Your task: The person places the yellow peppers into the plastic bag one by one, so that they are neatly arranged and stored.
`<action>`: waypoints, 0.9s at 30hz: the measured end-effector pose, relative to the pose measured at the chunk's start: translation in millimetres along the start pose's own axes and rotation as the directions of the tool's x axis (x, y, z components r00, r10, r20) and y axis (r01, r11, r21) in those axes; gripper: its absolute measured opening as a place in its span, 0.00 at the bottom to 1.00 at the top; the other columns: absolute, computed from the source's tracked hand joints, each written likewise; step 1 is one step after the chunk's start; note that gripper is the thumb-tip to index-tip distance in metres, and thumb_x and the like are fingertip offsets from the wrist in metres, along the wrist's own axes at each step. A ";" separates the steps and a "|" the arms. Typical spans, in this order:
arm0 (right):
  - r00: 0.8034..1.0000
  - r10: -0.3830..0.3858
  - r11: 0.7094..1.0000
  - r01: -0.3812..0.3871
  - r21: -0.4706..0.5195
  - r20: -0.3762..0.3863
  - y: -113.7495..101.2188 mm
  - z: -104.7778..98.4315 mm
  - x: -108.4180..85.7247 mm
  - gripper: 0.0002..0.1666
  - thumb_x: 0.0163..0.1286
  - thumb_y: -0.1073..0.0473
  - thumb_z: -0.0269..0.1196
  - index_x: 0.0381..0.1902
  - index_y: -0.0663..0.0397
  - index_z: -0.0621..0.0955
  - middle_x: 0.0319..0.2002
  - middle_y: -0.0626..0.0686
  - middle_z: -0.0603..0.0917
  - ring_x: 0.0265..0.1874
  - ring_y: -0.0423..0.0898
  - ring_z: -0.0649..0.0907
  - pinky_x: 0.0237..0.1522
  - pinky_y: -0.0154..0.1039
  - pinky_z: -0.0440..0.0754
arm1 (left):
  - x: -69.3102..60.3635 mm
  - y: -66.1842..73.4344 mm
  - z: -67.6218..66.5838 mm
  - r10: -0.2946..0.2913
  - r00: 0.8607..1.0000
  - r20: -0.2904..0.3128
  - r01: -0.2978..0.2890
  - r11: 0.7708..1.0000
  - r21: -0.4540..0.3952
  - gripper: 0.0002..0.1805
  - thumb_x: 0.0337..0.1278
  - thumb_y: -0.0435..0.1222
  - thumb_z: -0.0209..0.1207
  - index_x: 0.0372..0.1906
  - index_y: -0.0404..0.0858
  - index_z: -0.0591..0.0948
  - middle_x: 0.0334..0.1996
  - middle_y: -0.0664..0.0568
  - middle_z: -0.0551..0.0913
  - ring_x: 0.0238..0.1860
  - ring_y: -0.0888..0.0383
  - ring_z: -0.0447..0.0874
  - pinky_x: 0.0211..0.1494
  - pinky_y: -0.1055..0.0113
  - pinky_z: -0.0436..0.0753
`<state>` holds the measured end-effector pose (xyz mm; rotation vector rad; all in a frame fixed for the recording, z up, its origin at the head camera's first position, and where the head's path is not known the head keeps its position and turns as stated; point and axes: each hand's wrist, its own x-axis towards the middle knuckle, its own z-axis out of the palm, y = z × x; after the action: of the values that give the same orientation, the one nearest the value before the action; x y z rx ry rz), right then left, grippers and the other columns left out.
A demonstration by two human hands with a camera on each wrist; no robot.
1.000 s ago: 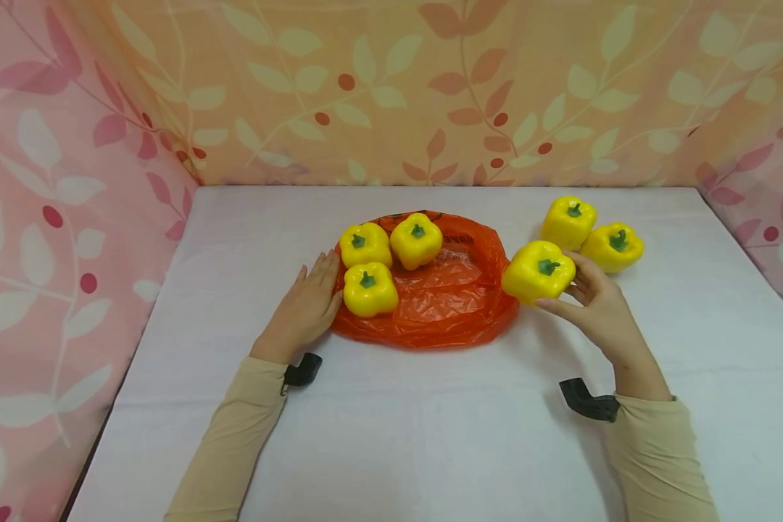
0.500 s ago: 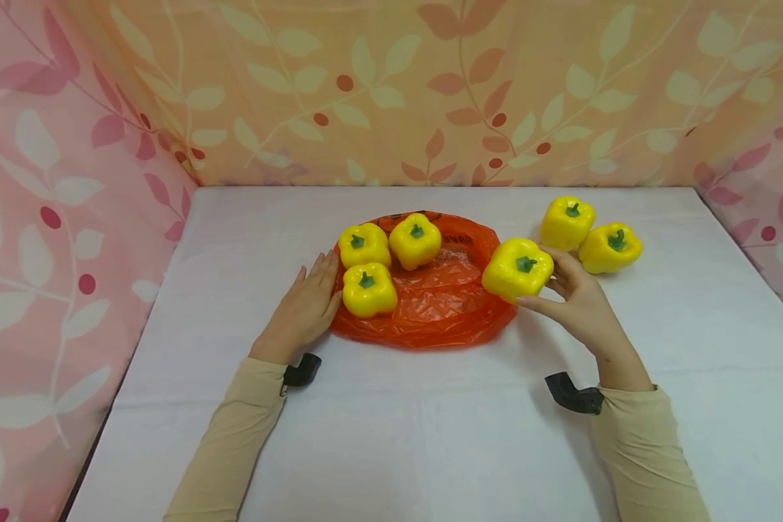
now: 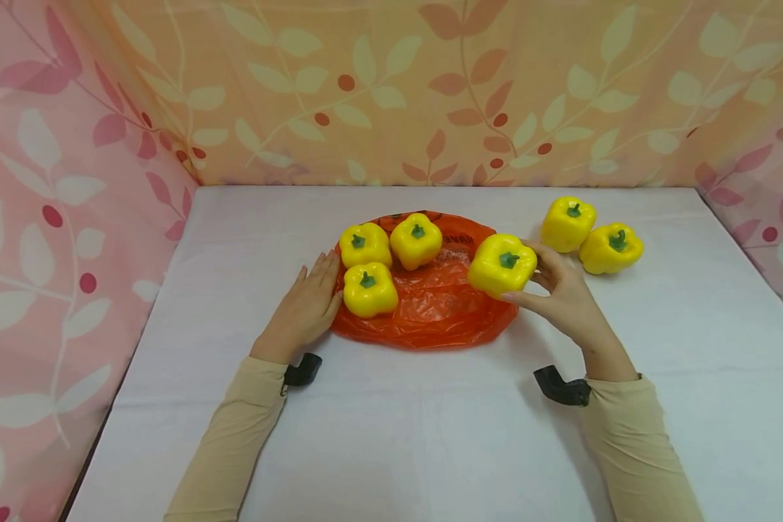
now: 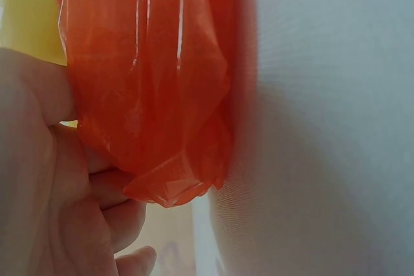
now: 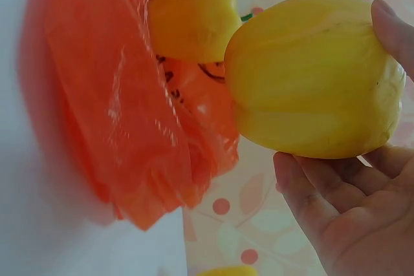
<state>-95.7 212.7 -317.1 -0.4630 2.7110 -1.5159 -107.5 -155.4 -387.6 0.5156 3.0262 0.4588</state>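
Observation:
My right hand [image 3: 564, 297] grips a yellow bell pepper [image 3: 501, 265] with a green stem, thumb on one side and fingers on the other. It is held above the right part of a red plastic bag [image 3: 440, 301] that lies opened out. In the right wrist view the held pepper [image 5: 310, 79] is seen from the side, apart from the bag's rim. Three more bell peppers [image 3: 370, 290] sit in the left part of the bag. My left hand [image 3: 300, 312] rests against the bag's left edge, fingers extended; the left wrist view shows them touching the red plastic [image 4: 149, 82].
Two yellow bell peppers [image 3: 568, 223] stand together at the back right of the white-covered table [image 3: 391, 428]. A floral cloth [image 3: 391, 94] hangs behind the table, and a pink one [image 3: 52, 239] on the left. A black wrist mount [image 3: 561, 386] sticks out from each sleeve.
My right hand has moved left with the pepper, from beside the bag's right edge to above its right part. The left hand and the other peppers have stayed in place.

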 end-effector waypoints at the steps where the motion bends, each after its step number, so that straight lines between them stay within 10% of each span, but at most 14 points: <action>1: 1.000 0.004 1.000 -0.004 0.000 0.008 -1.1 1.1 1.1 0.43 0.56 0.65 0.70 0.68 0.62 0.64 0.62 0.59 0.70 0.59 0.51 0.70 0.58 0.29 0.70 | 0.0 0.1 0.2 -0.002 1.000 0.001 0.002 1.000 0.001 0.36 0.71 0.44 0.41 0.73 0.31 0.45 0.74 0.41 0.46 0.74 0.47 0.42 0.73 0.51 0.43; 13: 0.996 0.041 0.997 -0.046 0.059 0.078 -11.8 16.9 14.3 0.43 0.58 0.62 0.69 0.69 0.57 0.63 0.63 0.57 0.69 0.59 0.56 0.72 0.62 0.57 0.66 | 1.3 0.6 0.2 -0.011 1.000 0.007 0.011 1.000 0.001 0.36 0.71 0.45 0.41 0.74 0.32 0.45 0.74 0.43 0.45 0.74 0.49 0.41 0.73 0.51 0.42; 27: 0.986 0.049 0.993 -0.065 0.098 0.157 -17.9 41.3 28.9 0.43 0.57 0.57 0.71 0.67 0.52 0.64 0.63 0.54 0.69 0.58 0.56 0.72 0.60 0.57 0.69 | 1.5 0.6 0.4 -0.011 1.000 0.013 0.011 1.000 -0.009 0.36 0.71 0.45 0.41 0.74 0.31 0.45 0.74 0.43 0.46 0.74 0.49 0.40 0.73 0.52 0.41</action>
<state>-112.9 162.1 -320.2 -0.4742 2.4951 -1.5271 -108.7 -154.3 -387.8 0.4990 3.0114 0.4665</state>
